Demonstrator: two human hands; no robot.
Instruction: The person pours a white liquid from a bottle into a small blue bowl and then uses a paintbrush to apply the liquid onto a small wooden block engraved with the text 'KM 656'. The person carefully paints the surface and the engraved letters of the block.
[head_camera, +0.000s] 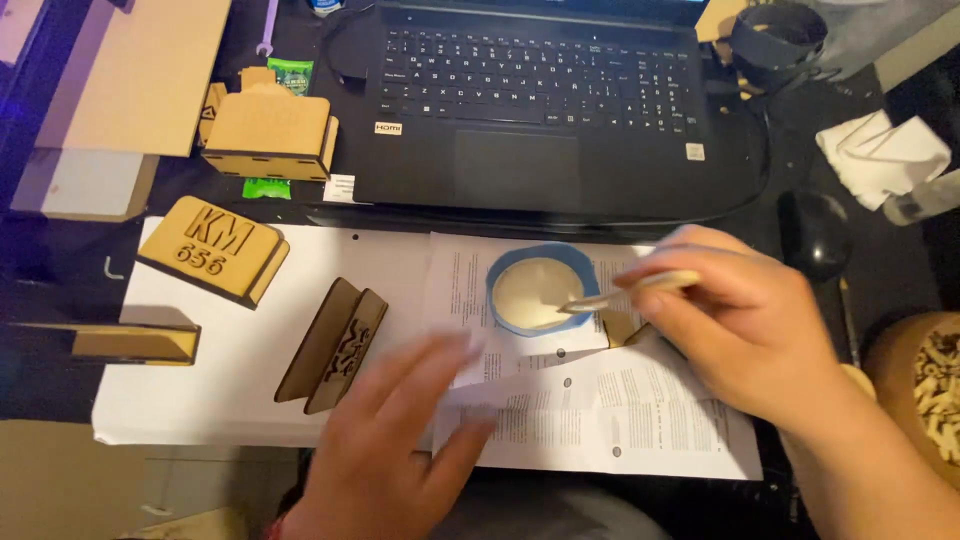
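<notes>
The blue cup (543, 290) of pale glue sat on printed sheets (610, 420) at the desk's centre. The right hand (745, 320), at three o'clock, pinched a stick (630, 290) dipped inside; a jolt risked tipping glue toward the laptop (540, 100) at twelve. The left hand (400, 440), fingers spread, lay blurred at seven.

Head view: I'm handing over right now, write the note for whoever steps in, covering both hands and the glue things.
Right hand: holds a thin pale stick, its tip in the small blue-rimmed round dish of cream-coloured paste.
Left hand: empty, open, blurred, over the printed white paper sheets.
Laser-cut wooden pieces: folded pair left of the dish, small part by the right hand.
Done: stick is in the paste.
Left: no paste visible on any piece yet.
</notes>
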